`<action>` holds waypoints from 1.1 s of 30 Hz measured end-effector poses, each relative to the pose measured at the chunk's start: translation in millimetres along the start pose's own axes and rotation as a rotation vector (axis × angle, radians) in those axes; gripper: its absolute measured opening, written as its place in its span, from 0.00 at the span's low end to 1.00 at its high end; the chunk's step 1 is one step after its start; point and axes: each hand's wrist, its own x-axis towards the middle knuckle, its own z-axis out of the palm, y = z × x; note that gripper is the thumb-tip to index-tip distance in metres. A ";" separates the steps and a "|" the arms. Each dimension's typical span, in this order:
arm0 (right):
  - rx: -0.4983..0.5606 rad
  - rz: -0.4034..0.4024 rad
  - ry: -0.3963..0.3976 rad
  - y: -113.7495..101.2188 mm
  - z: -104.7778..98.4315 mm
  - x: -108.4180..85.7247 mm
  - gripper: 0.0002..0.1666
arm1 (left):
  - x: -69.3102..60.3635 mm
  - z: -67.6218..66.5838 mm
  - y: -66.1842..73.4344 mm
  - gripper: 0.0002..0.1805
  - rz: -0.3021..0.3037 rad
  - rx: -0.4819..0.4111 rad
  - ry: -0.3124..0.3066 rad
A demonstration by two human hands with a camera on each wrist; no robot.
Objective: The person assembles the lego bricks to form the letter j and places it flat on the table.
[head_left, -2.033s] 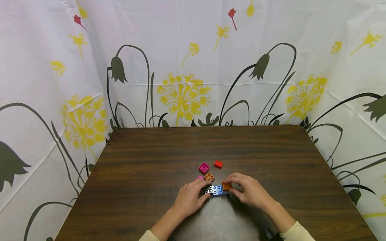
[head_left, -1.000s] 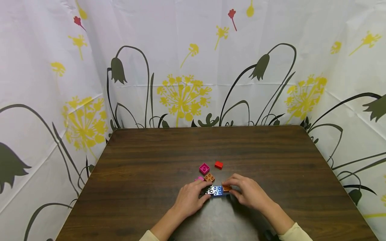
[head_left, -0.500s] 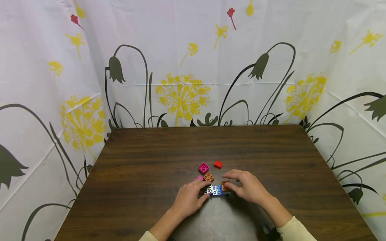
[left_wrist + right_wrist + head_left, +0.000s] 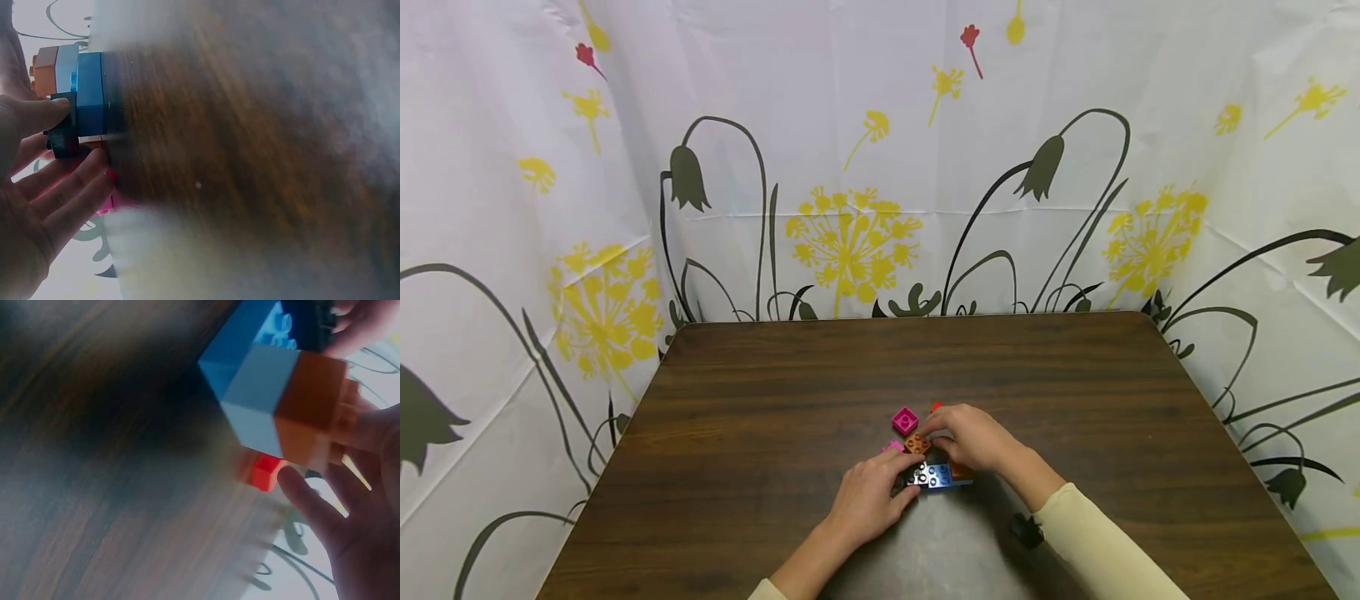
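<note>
My left hand (image 4: 868,497) pinches a black toy building brick (image 4: 64,134) between thumb and fingers. That brick sits on one end of a long blue brick (image 4: 90,94), resting on the table. At the other end, a light-blue brick (image 4: 259,394) is stacked with an orange-brown brick (image 4: 309,403) on top. My right hand (image 4: 972,437) reaches past this stack, its fingers loosely bent beside a loose orange-brown brick (image 4: 917,443). No firm hold on that brick shows. The right hand partly covers the stack's orange-brown brick in the head view.
A magenta brick (image 4: 905,421) lies beyond the loose orange-brown one. A pink brick (image 4: 892,447) shows partly behind my left hand. The red brick (image 4: 267,472) is mostly hidden by my right hand in the head view. A patterned curtain surrounds the wooden table (image 4: 775,392).
My right hand pressed the orange-brown brick down onto the stack, let go, and moved left and away from me to the loose orange-brown brick. The left hand stays at the black brick.
</note>
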 end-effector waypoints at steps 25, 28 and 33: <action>0.078 0.120 -0.123 5.5 11.1 24.7 0.15 | 1.2 -1.1 0.5 0.23 0.001 0.017 -0.003; 0.083 0.128 -0.123 5.3 9.9 23.6 0.14 | 0.4 -1.2 0.5 0.23 -0.001 0.012 -0.007; 0.083 0.137 -0.107 5.5 5.7 20.4 0.15 | -0.3 0.0 -0.3 0.23 -0.004 0.000 -0.011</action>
